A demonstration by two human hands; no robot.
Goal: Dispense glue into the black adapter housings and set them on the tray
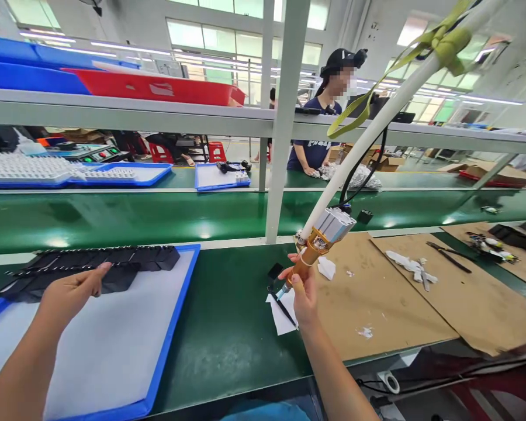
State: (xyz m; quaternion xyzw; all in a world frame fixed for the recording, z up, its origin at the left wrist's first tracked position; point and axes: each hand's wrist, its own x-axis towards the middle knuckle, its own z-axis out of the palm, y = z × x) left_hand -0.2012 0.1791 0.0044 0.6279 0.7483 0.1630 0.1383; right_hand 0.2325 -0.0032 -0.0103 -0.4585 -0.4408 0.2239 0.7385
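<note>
My right hand (304,292) is wrapped around the gold-orange body of a glue dispensing gun (314,248). A silver block sits at its top, and its thin pale tip points down and left over a white paper scrap (283,318). A black pen-like tool (284,309) lies on that paper. My left hand (72,289) is closed at the front row of black blocks (123,278), with thumb and index finger pinched at one; the fingers partly hide the grip. These rows lie at the back of a white tray (175,327) with a blue rim.
A white hose (355,158) runs from the gun to the upper right. Brown cardboard sheets (377,316) with pliers (449,256) and scraps lie to the right. A metal post (280,146) and shelf stand ahead. Beyond the green belt (210,213) a person (319,134) stands handling plastic-wrapped items.
</note>
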